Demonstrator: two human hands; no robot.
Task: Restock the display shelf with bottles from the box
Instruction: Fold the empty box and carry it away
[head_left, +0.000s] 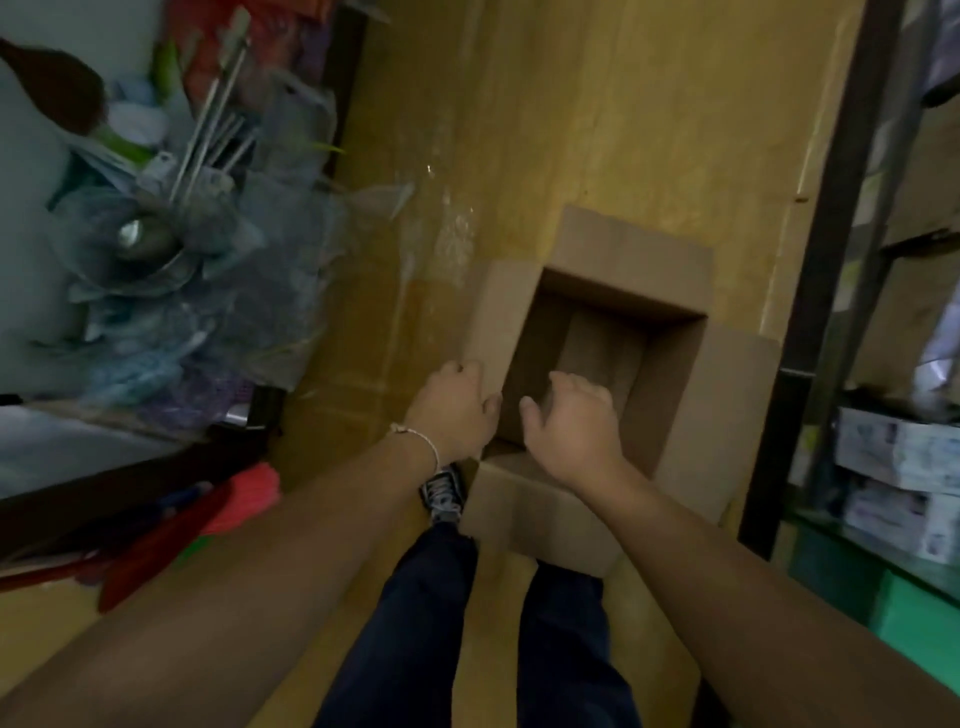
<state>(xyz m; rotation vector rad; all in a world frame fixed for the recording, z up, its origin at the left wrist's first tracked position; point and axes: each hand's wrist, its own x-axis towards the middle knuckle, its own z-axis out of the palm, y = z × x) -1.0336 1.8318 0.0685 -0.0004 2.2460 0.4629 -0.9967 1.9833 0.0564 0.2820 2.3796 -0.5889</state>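
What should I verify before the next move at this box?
1. Flaps of box open: ok.
2. Any bottles left inside: not ok, the visible bottom is bare cardboard.
3. Free right hand: ok, over the opening, holding nothing.
4. Steadying left hand at the left flap: cannot tell how it grips.
5. Room on shelf at right: cannot tell, blurred.

The premises present as a small retail shop with stock held on site. A dark metal shelf rack (831, 260) on the right carries printed product cartons (893, 452). On the left, plastic-wrapped metal utensils (208, 130) and bright brushes (239, 499) are crowded together. An open cardboard box (727, 415) stands on the yellow floor (571, 104).
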